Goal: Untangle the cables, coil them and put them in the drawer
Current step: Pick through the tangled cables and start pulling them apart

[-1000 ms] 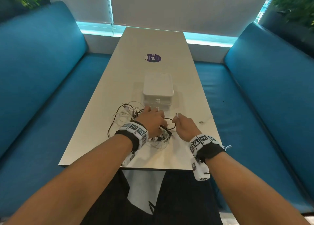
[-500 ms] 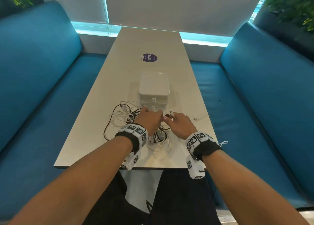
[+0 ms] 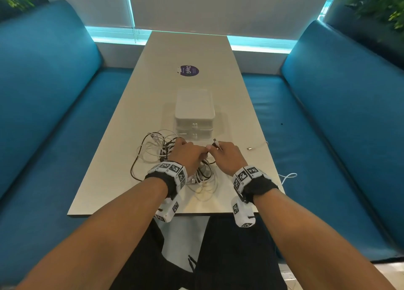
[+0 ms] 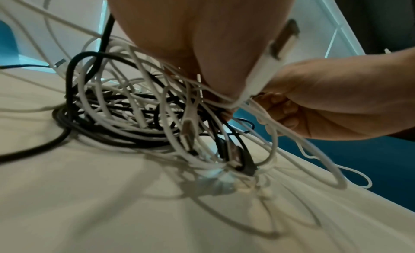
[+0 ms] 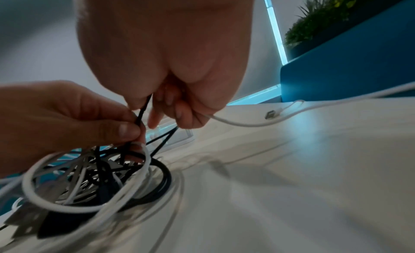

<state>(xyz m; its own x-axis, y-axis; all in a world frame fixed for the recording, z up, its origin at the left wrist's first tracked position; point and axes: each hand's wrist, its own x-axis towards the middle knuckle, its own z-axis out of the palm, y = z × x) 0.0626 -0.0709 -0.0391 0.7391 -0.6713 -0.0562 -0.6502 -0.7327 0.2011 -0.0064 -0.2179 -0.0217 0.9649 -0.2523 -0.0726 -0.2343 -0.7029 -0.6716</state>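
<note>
Head view: left hand (image 3: 189, 156) and right hand (image 3: 227, 156) both pinch cable tangle (image 3: 166, 156) strands beneath them.

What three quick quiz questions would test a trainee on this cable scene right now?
1. True or false: the drawer unit stands beyond the cable tangle.
2. Which cable colour does the left hand pinch: (a) black, (b) white?
3. Fill in: both drawers appear ____.

Key:
1. True.
2. (a): the black cable runs up from that pinch into the right hand, which also grips a white cable.
3. Closed.
</note>
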